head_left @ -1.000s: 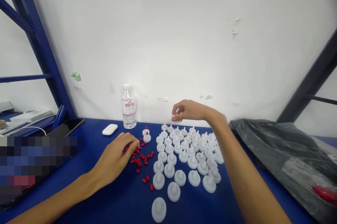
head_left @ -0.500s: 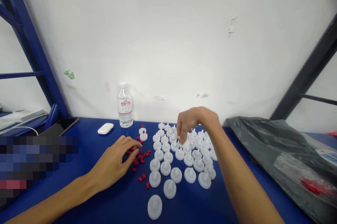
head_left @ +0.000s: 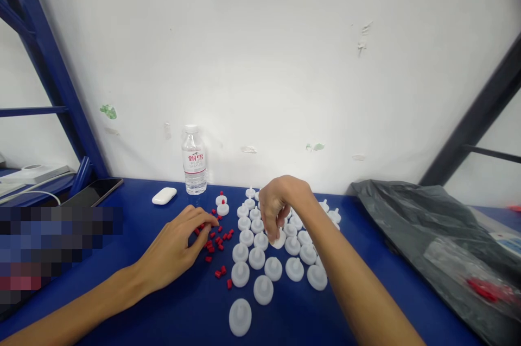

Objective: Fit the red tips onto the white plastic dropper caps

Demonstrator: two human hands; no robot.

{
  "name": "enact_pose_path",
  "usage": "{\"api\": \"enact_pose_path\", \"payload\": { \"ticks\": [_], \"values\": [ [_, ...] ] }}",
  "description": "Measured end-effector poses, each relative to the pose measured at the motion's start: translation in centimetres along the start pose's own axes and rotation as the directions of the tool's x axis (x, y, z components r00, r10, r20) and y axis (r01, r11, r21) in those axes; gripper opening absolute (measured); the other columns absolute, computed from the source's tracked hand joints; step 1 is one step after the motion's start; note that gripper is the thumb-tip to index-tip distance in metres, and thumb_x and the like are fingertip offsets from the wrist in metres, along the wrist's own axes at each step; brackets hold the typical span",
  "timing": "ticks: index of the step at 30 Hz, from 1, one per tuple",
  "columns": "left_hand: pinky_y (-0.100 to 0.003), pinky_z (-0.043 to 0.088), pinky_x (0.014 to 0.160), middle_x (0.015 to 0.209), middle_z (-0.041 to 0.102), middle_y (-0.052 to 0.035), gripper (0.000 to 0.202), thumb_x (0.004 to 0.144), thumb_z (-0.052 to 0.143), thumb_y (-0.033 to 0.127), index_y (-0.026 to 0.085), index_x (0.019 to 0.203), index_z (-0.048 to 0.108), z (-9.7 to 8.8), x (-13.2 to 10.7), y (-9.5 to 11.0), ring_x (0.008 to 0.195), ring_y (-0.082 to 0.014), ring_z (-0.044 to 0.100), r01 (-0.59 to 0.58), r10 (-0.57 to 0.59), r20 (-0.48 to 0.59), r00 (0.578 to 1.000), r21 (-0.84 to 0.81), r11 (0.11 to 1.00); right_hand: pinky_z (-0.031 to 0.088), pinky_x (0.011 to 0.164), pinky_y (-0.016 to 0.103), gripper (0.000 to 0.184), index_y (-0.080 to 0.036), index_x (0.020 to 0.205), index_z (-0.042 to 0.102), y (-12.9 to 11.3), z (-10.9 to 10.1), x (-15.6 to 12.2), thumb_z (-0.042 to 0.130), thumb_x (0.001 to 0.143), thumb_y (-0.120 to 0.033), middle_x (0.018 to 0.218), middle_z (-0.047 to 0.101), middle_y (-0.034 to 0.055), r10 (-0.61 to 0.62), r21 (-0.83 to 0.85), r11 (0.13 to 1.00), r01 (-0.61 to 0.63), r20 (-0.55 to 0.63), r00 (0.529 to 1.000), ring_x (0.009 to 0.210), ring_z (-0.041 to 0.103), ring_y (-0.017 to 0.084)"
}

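Note:
Several white plastic caps (head_left: 256, 257), each with a small spout, stand in rows on the blue table (head_left: 191, 308). My right hand (head_left: 279, 206) reaches down among them, fingers pinched on one white cap (head_left: 279, 239). Left of the caps lies a scatter of small red plugs (head_left: 218, 240). My left hand (head_left: 175, 247) rests there, fingertips together on the red plugs. Two caps with red plugs fitted (head_left: 222, 206) stand behind the scatter.
A water bottle (head_left: 194, 160) stands by the white wall, a white earbud case (head_left: 164, 195) to its left, a dark phone (head_left: 93, 191) further left. A black plastic bag (head_left: 439, 237) covers the table's right side. Blue rack posts (head_left: 49, 64) rise at left.
My right hand came down from near the wall and moved left and nearer, into the rows of caps, still pinching a cap. My left hand stayed at the red plugs.

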State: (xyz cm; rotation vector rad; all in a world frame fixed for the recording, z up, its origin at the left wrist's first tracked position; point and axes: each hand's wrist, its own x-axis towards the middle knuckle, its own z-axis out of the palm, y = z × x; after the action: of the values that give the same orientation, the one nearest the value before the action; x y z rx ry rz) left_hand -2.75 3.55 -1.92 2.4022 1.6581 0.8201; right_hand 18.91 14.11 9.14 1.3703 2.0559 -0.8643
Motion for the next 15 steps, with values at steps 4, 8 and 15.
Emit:
{"api": "enact_pose_path", "payload": {
  "ticks": [4,8,15],
  "values": [
    [-0.032,0.049,0.078,0.097,0.066,-0.0028,0.025,0.099,0.040,0.032,0.026,0.103,0.065,-0.04,0.05,0.03,0.094,-0.0219,0.056,-0.005,0.005,-0.005,1.000,0.000,1.000,0.053,0.061,0.021,0.025,-0.021,0.059,0.074,-0.03,0.14,0.46,0.089,0.040,-0.016,0.077,0.076,0.0018,-0.028,-0.015,0.999,0.029,0.086,0.996,0.071,0.068,0.015],
    [-0.032,0.049,0.078,0.096,0.067,-0.0031,0.026,0.098,0.041,0.031,0.026,0.102,0.066,-0.10,0.02,0.07,0.093,-0.0217,0.057,-0.016,0.016,-0.025,1.000,-0.002,1.000,0.052,0.064,0.021,0.021,-0.020,0.059,0.074,-0.04,0.14,0.15,0.087,0.044,-0.012,0.076,0.076,0.0028,-0.011,-0.004,1.000,0.011,0.099,0.995,0.076,0.069,0.016],
    [-0.032,0.048,0.077,0.094,0.068,-0.0025,0.025,0.098,0.042,0.031,0.026,0.100,0.067,0.00,0.10,-0.12,0.090,-0.0212,0.058,-0.031,0.031,-0.037,0.999,0.008,0.999,0.049,0.069,0.021,0.017,-0.021,0.057,0.073,-0.49,0.33,-0.13,0.084,0.048,-0.010,0.072,0.075,0.0004,0.007,-0.011,1.000,-0.006,0.088,0.996,0.081,0.071,0.016]
  ]
}}
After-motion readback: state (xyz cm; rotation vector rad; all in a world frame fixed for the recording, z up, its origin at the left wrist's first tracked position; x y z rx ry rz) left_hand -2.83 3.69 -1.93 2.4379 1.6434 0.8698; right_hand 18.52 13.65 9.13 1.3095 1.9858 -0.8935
